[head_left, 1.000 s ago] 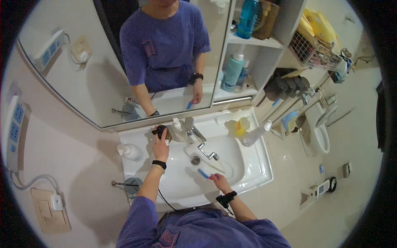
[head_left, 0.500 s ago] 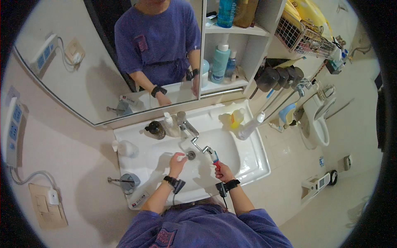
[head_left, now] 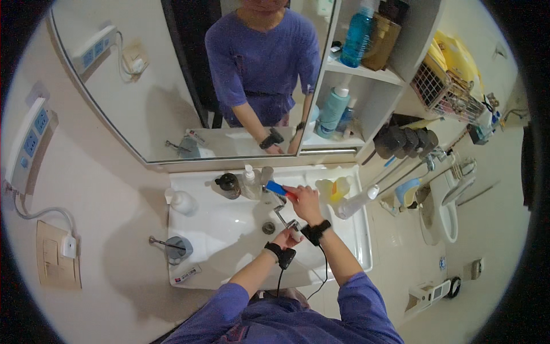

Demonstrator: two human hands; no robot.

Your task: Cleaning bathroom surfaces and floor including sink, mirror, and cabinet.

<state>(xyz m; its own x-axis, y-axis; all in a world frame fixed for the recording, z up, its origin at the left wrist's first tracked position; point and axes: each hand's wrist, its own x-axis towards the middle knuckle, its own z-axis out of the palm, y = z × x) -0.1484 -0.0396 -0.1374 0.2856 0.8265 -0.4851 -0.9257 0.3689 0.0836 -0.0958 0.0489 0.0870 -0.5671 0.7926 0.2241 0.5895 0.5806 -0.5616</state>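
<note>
My right hand [head_left: 305, 203] is raised over the back of the white washbasin [head_left: 197, 246]. It grips a small tool [head_left: 277, 188] with a flat blue end and a red part at the fingers; its exact kind is unclear. The blue end is over the base of the chrome faucet [head_left: 279, 213], whose jointed spout bends toward me. Lower down, my left hand [head_left: 286, 238] is closed at the tip of that spout, where something whitish shows between the fingers. Left of the spout is the drain [head_left: 268, 228].
A dark bottle [head_left: 228, 184] and a clear pump bottle [head_left: 250, 182] stand by the faucet. At the right rim are a yellow bottle [head_left: 339, 189] and a white bottle [head_left: 358, 202]. A white container [head_left: 182, 202] and a grey cup [head_left: 179, 247] line the left rim.
My right hand has moved up with the tool from the spout's tip to the faucet's base. My left hand has gone right, from beside the drain to the spout's tip. The view has shifted.
</note>
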